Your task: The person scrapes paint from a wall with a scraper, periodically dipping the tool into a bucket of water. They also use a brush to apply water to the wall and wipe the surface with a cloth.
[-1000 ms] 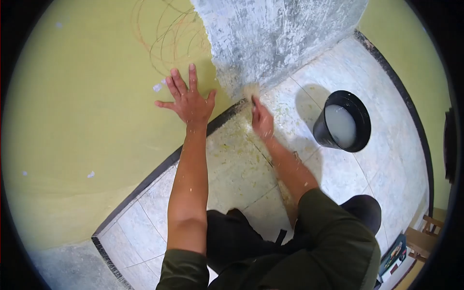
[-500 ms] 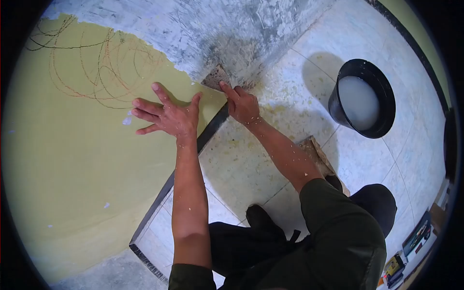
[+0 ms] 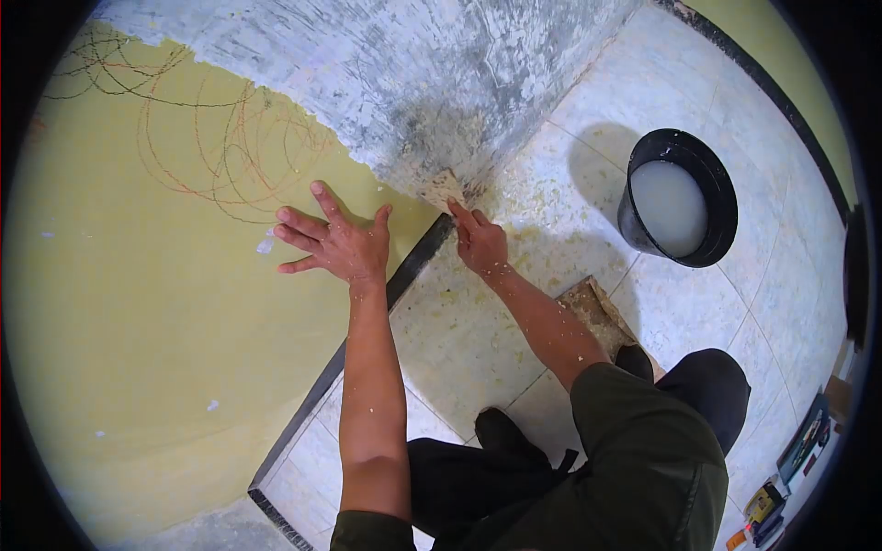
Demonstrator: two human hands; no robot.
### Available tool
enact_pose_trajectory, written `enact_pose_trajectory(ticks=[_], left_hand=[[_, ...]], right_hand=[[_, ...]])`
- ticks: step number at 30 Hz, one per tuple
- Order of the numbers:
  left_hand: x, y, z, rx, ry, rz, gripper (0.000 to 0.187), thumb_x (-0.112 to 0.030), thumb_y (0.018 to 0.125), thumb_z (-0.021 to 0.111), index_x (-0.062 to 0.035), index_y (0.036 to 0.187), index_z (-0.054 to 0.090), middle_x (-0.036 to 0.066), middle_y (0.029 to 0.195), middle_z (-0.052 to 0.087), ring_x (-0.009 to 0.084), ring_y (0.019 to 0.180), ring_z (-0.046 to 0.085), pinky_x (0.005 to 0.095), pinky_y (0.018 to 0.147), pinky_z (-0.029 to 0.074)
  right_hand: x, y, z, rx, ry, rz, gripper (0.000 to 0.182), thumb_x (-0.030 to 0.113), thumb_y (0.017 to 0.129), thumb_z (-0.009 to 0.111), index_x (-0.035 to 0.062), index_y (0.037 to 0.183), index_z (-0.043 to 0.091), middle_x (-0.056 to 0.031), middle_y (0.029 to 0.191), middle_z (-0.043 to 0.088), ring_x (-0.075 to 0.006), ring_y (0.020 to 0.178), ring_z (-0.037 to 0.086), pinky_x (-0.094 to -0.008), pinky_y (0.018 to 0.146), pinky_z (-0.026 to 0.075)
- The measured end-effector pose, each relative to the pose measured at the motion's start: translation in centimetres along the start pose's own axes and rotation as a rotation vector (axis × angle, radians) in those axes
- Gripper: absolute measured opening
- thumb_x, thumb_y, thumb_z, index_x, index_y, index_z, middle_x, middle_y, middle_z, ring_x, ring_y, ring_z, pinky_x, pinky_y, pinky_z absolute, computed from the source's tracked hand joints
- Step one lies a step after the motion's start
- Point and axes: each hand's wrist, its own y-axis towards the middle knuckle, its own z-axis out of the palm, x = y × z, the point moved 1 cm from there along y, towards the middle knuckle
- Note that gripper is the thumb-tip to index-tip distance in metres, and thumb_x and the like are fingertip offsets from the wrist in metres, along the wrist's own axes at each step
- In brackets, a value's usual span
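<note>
My right hand (image 3: 481, 242) grips a flat scraper (image 3: 445, 190), with the index finger stretched along it. The blade lies against the wall near the end of the dark skirting strip (image 3: 421, 262), at the border between yellow-green paint (image 3: 193, 321) and bare grey-white plaster (image 3: 358, 69). Its handle is mostly hidden in the fist. My left hand (image 3: 344, 246) rests on the painted wall with its fingers spread, holding nothing. Pale flakes stick to both forearms.
A black bucket (image 3: 634, 228) of cloudy liquid (image 3: 671, 209) stands on the tiled floor at right. Paint flakes (image 3: 528, 216) litter the tiles. A dirty brown flat piece (image 3: 597, 312) lies beside my foot. Scribbled lines (image 3: 225, 161) mark the painted wall. Small boxes and items (image 3: 764, 505) sit at lower right.
The scraper in my right hand has moved down the wall, closer to the end of the skirting. My left hand stays spread at about the same wall spot; the whole view has shifted slightly.
</note>
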Motion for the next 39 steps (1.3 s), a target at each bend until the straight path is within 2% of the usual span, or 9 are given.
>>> enact_pose_trajectory(ticks=[4,9,13,16,24,28,30,35,39], left_hand=[[0.2,-0.9,0.0,-0.017,-0.033,-0.009,0.140,-0.066,0.051,0.087,-0.0272,0.162,0.010,0.029,0.162,-0.017,0.0519,0.148,-0.016,0.0862,0.094,-0.008],[-0.2,-0.2,0.4,-0.056,-0.081,-0.015,0.134,-0.059,0.050,0.090,-0.0303,0.160,0.018,0.027,0.164,-0.013,0.0487,0.150,-0.016,0.0842,0.095,-0.013],[0.3,-1.0,0.2,-0.084,-0.086,0.014,0.139,-0.062,0.050,0.090,-0.0271,0.161,0.015,0.028,0.163,-0.014,0.0503,0.150,-0.014,0.0849,0.095,-0.011],[-0.3,0.1,0.0,-0.076,-0.108,-0.004,0.138,-0.059,0.050,0.091,-0.0269,0.161,0.017,0.028,0.164,-0.013,0.0498,0.150,-0.014,0.0850,0.095,-0.011],[-0.1,-0.5,0.2,-0.028,-0.118,-0.031,0.132,-0.057,0.053,0.091,-0.0325,0.160,0.017,0.026,0.164,-0.012,0.0491,0.150,-0.014,0.0848,0.097,-0.009],[-0.3,-0.3,0.2,-0.050,-0.124,-0.016,0.130,-0.057,0.054,0.090,-0.0327,0.160,0.018,0.024,0.165,-0.011,0.0485,0.150,-0.013,0.0846,0.097,-0.009],[-0.2,-0.6,0.5,-0.021,-0.124,-0.020,0.129,-0.057,0.054,0.089,-0.0328,0.160,0.019,0.024,0.165,-0.010,0.0485,0.150,-0.012,0.0846,0.097,-0.009],[-0.2,-0.2,0.2,-0.040,-0.128,-0.027,0.130,-0.058,0.054,0.089,-0.0332,0.160,0.018,0.023,0.165,-0.010,0.0484,0.151,-0.010,0.0845,0.097,-0.009],[-0.3,-0.6,0.5,0.003,-0.135,-0.053,0.124,-0.057,0.055,0.088,-0.0386,0.158,0.021,0.019,0.166,-0.013,0.0436,0.152,-0.014,0.0819,0.100,-0.013]], right_hand=[[2.8,3.4,-0.1,0.017,0.053,0.007,0.060,0.004,0.083,0.064,0.0231,0.139,0.057,-0.0089,0.080,0.062,-0.0280,0.064,0.064,-0.0390,0.052,0.053],[-0.1,-0.9,0.8,-0.011,0.076,0.043,0.049,0.011,0.093,0.061,0.0251,0.139,0.058,-0.0107,0.077,0.061,-0.0337,0.055,0.058,-0.0453,0.049,0.048],[2.1,2.6,0.0,-0.004,0.067,0.031,0.049,0.012,0.093,0.061,0.0262,0.140,0.057,-0.0117,0.077,0.061,-0.0334,0.056,0.059,-0.0438,0.048,0.048],[0.1,-0.2,0.0,0.040,-0.031,0.016,0.050,0.011,0.093,0.062,0.0256,0.140,0.056,-0.0118,0.079,0.061,-0.0340,0.056,0.059,-0.0444,0.049,0.047],[0.4,0.0,-0.3,0.062,-0.053,-0.058,0.052,0.012,0.093,0.061,0.0260,0.143,0.054,-0.0120,0.078,0.060,-0.0339,0.057,0.061,-0.0436,0.049,0.050],[0.5,0.2,-0.4,0.142,-0.070,0.042,0.052,0.008,0.091,0.059,0.0231,0.141,0.055,-0.0125,0.080,0.062,-0.0351,0.058,0.060,-0.0440,0.050,0.049],[2.9,2.4,-0.5,0.017,-0.048,-0.036,0.054,0.008,0.092,0.059,0.0247,0.143,0.054,-0.0123,0.079,0.062,-0.0343,0.060,0.062,-0.0439,0.050,0.051],[1.1,-0.4,-0.6,0.001,-0.085,-0.052,0.054,0.008,0.091,0.060,0.0250,0.141,0.055,-0.0120,0.079,0.062,-0.0336,0.056,0.059,-0.0448,0.048,0.048],[1.2,-0.5,-1.7,0.130,-0.120,0.026,0.053,0.007,0.090,0.061,0.0259,0.139,0.057,-0.0109,0.078,0.062,-0.0330,0.056,0.060,-0.0438,0.048,0.049]])
